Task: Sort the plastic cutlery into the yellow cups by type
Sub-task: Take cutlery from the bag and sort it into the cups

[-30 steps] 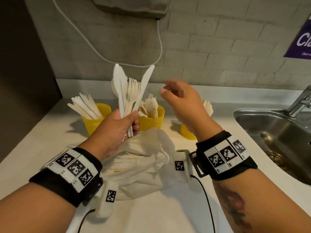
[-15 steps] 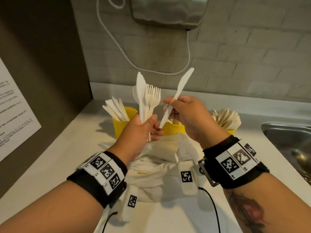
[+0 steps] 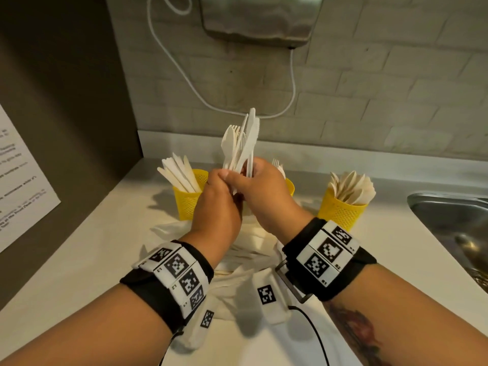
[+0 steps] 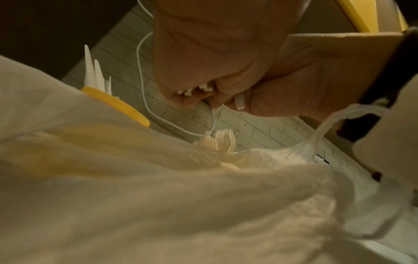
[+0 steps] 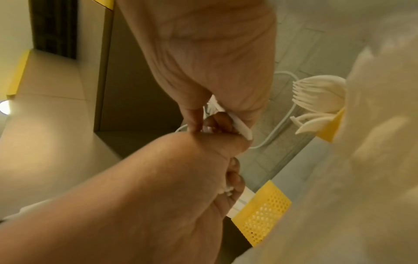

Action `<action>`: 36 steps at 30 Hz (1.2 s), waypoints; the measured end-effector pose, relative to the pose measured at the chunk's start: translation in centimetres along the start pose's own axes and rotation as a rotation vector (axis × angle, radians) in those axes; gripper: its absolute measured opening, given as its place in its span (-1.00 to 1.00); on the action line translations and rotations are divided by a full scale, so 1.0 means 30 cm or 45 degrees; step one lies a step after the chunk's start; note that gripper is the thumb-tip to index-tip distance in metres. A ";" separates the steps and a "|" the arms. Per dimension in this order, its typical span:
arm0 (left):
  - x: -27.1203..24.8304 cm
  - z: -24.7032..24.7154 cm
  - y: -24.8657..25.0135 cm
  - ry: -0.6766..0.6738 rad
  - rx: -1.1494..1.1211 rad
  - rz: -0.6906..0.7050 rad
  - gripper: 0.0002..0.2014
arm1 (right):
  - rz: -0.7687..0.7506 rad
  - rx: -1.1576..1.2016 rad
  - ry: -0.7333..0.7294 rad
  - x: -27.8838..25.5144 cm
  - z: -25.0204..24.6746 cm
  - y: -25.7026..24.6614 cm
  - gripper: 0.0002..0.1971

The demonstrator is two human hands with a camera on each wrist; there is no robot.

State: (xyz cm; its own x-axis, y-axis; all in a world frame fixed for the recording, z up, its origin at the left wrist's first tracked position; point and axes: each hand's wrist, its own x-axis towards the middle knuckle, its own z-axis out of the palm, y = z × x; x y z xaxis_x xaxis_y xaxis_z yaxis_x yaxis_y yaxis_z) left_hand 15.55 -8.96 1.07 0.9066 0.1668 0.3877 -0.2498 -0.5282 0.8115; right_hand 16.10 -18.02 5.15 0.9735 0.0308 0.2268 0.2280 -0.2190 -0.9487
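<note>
My left hand grips an upright bundle of white plastic forks and knives above the counter. Pressed against it, my right hand pinches the handle of one white knife, which stands among the bundle. The right wrist view shows that handle between thumb and fingers. Three yellow mesh cups stand behind: the left cup holds knives, the middle cup holds forks and is mostly hidden by my hands, and the right cup holds spoons.
A crumpled white plastic bag lies on the white counter under my wrists. A steel sink is sunk in at the right. A hand dryer with a white cable hangs on the brick wall.
My right hand, empty a second ago, took a knife at the bundle. It has since closed in against my left hand, and the knife went from tilted right to upright.
</note>
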 end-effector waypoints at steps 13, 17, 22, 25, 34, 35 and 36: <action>-0.009 -0.025 0.041 -0.162 -0.700 -0.127 -0.67 | 0.147 0.373 -0.190 0.005 -0.036 0.012 -0.82; 0.002 -0.017 0.034 -0.051 -0.637 -0.187 -0.70 | 0.167 0.367 -0.153 0.006 -0.020 0.024 -0.86; 0.007 -0.024 0.054 -0.028 -0.806 -0.251 -0.84 | 0.140 0.383 -0.035 0.002 -0.002 0.036 -0.91; 0.009 -0.026 0.057 -0.046 -0.860 -0.274 -0.91 | 0.125 0.385 -0.003 -0.009 0.009 0.031 -0.84; 0.017 -0.028 0.036 -0.097 -0.870 -0.279 -0.82 | 0.170 0.242 0.052 0.018 0.049 0.039 -0.70; 0.020 -0.031 0.033 -0.109 -0.855 -0.281 -0.84 | 0.181 0.223 0.044 0.022 0.049 0.041 -0.71; 0.020 -0.033 0.029 -0.128 -0.858 -0.278 -0.85 | 0.195 0.213 0.036 0.023 0.049 0.039 -0.72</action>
State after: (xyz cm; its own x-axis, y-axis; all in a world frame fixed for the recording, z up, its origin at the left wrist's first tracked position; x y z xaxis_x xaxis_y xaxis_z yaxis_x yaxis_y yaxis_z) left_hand 15.55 -8.49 2.46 0.9787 0.1150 0.1698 -0.1855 0.1433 0.9721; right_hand 17.08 -16.81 3.87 0.9965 -0.0184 0.0815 0.0804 -0.0542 -0.9953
